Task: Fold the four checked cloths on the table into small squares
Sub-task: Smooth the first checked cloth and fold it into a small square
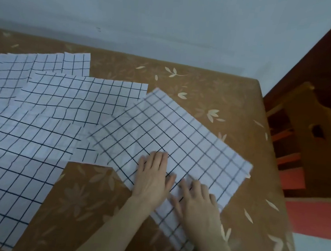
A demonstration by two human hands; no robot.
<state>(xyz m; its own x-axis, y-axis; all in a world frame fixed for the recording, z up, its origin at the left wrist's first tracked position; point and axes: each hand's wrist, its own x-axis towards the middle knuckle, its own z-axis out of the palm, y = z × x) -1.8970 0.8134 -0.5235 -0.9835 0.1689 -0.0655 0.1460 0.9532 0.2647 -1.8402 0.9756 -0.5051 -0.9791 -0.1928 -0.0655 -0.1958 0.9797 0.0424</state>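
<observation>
Head view of a table [215,94] covered in a brown leaf-patterned cloth, set against a pale wall. Four white cloths with dark check lines lie on it. The nearest-right checked cloth [180,135] lies turned at an angle to the table edge, its left part overlapping a neighbouring cloth. Both hands rest flat on its near portion: the left hand [152,177] with fingers straight and together, the right hand [197,203] just beside it with fingers spread (neither grasps the fabric; both lie released, palms down). A large cloth [12,159] fills the near left, a middle cloth [77,98] lies behind it, and a far-left cloth [22,72] reaches toward the wall. A wooden chair [313,142] stands beyond the table's right edge.
</observation>
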